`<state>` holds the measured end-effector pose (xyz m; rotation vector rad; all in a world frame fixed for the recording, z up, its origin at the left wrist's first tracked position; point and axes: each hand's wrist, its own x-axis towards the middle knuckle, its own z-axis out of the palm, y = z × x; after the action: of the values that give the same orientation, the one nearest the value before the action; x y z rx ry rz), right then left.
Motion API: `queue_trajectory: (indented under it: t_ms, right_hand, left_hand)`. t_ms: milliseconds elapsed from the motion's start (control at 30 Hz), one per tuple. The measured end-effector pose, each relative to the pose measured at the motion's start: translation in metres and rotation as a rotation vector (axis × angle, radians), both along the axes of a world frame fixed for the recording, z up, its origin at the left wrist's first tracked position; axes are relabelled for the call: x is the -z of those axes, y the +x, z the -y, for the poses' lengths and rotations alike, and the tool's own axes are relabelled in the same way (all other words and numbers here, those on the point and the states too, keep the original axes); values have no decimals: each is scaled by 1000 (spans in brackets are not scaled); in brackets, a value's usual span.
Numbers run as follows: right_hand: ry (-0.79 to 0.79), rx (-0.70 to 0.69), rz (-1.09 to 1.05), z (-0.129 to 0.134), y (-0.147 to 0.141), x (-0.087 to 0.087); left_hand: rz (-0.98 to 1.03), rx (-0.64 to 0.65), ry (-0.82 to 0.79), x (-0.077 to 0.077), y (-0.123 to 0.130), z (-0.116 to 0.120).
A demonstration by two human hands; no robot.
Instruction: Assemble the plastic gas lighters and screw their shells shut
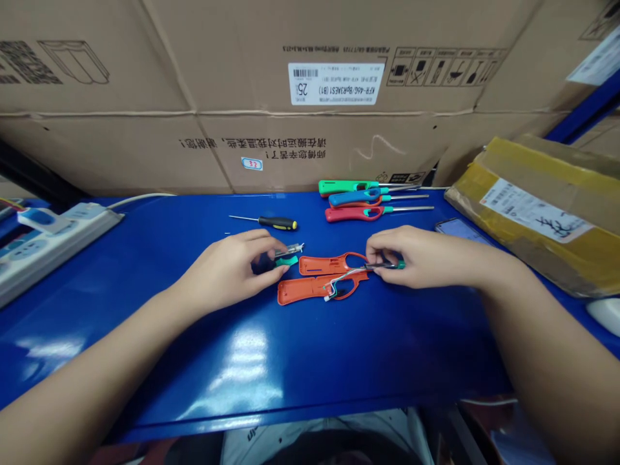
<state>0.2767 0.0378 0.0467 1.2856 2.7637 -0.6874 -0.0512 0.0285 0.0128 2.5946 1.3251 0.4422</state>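
Head view: left hand (227, 268), pinched on a green plastic piece (287, 261), and right hand (419, 258), pinched on a green-ended metal rod (387, 265), are held either side of the split orange lighter casing (323, 265), whose loose wire (341, 276) could be snagged by either.

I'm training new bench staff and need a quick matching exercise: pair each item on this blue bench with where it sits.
Items:
1 black-and-yellow screwdriver
2 opened orange lighter casing
3 power strip
4 yellow-taped cardboard parcel

Places:
A right end of the bench
B between the left hand and right hand
C left end of the bench
D behind the hands, left of three long lighters

Pairs: 1-D, 2-B, 3-C, 4-A
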Motion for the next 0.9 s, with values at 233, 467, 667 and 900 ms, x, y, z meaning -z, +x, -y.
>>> queue_trajectory:
  t_ms: [233, 467, 667, 900]
  right_hand:
    - [77, 56, 31, -3, 4, -6]
    - [39, 43, 49, -4, 6, -5]
    - [23, 47, 35, 0, 6, -9]
    - [114, 22, -40, 0, 6, -11]
  left_hand:
    - [-47, 257, 39, -4, 14, 17]
    - [-16, 307, -62, 10, 18, 19]
    - [71, 373, -209, 10, 23, 30]
    - [117, 390, -272, 10, 29, 41]
